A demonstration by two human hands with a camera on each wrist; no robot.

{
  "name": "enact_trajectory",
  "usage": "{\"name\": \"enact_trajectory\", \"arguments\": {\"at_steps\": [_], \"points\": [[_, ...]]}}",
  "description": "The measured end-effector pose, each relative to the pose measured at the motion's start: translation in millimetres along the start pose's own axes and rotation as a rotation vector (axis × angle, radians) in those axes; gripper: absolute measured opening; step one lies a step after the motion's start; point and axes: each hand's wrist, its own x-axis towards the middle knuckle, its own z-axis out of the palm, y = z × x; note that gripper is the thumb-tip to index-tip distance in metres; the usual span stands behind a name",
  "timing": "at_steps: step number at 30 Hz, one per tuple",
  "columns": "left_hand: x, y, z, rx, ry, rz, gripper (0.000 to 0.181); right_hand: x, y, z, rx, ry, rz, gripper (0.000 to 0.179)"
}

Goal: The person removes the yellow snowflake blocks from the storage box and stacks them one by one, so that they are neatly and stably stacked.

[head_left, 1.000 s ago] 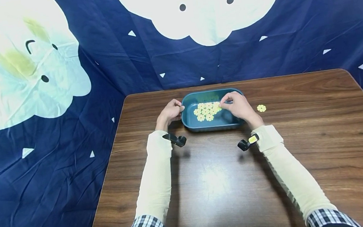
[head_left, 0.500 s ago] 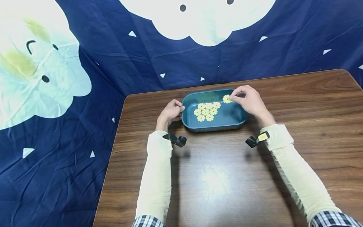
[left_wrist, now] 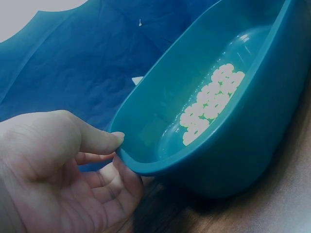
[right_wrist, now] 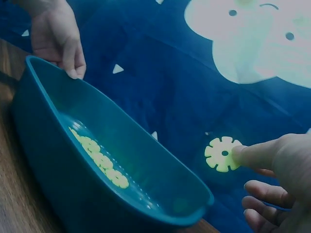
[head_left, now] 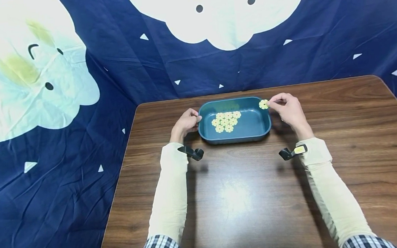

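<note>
My left hand [head_left: 185, 122] pinches the left end of a dark teal oval plastic tub [head_left: 253, 126], thumb over the rim and fingers against the outside. Between thumb and fingers of my right hand [head_left: 289, 110] is a yellow notched snowflake disc [head_left: 263, 104], a flat toy piece with a small centre hole. In the head view the disc overlaps the tub's right rim; the right wrist view shows the disc [right_wrist: 216, 155] held up beyond that end. On the tub's floor, several like discs [head_left: 224, 121] lie in a close cluster, left of centre.
The tub stands near the back edge of a brown wood-grain table [head_left: 235, 215]. Behind and to the left hang dark blue cloth sheets [head_left: 165, 68] printed with white clouds. A black wrist camera [head_left: 195, 154] sits on each wrist.
My right hand has lifted a disc off the cluster's right side and carried it right to the tub's right rim. The loose disc on the table is now hidden behind that hand. My left hand stays put.
</note>
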Motion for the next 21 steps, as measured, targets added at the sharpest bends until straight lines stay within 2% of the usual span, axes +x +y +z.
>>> {"name": "enact_trajectory", "arguments": {"at_steps": [5,15,21], "points": [[0.0,-0.2,0.4,0.005,0.002,-0.003,0.011,-3.8,8.1,-6.2,0.047,0.036,0.046,0.029],[0.5,-0.5,0.2,0.011,0.003,-0.009,0.007,-6.0,23.6,-16.3,0.038,0.076,0.12,0.033],[0.4,-0.3,0.1,0.008,0.005,-0.01,0.008,-6.5,37.1,-22.9,0.03,0.096,0.137,0.025]]}}
